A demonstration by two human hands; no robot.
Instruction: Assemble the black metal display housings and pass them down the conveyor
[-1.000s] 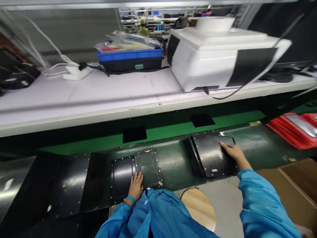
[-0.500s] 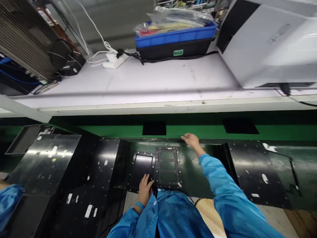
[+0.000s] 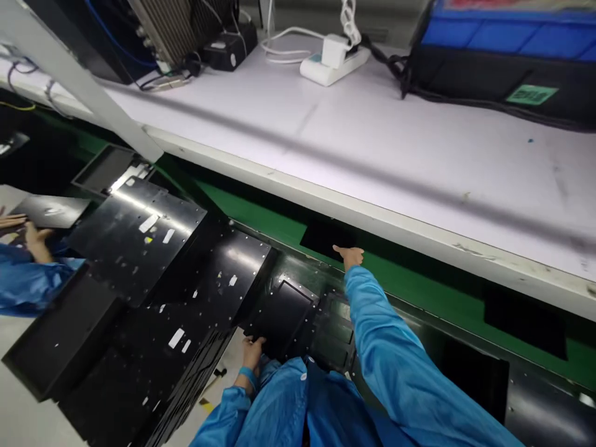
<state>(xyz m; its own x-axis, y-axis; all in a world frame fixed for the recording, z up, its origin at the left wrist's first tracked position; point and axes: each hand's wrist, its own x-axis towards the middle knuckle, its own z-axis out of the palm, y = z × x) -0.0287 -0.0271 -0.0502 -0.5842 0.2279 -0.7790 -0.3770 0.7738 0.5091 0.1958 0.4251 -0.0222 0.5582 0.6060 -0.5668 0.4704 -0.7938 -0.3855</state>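
Observation:
My left hand (image 3: 252, 351) is at the near-left edge of a flat black panel (image 3: 283, 313) with a rectangular outline and screws along its rim. Its fingers are bent over that edge; their tips are partly hidden. To the right of it lies a black frame (image 3: 331, 332) with rectangular windows, partly covered by my right sleeve. My right hand (image 3: 350, 256) reaches over the green strip (image 3: 386, 268) under the shelf, beside a dark rectangle (image 3: 326, 239). The thumb points left, apart from the fingers, and I see nothing held.
Black metal cases (image 3: 139, 239) with white labels are stacked on the left. Beyond them another person's hand (image 3: 38, 242) touches a metal plate (image 3: 53, 211). A white shelf (image 3: 372, 167) crosses above, carrying a power strip (image 3: 333, 65) and a black bin (image 3: 488, 87).
The view has swung left and closer to the shelf. My left hand has gone from lying on the panel to its near-left edge. My right hand now reaches over the green strip.

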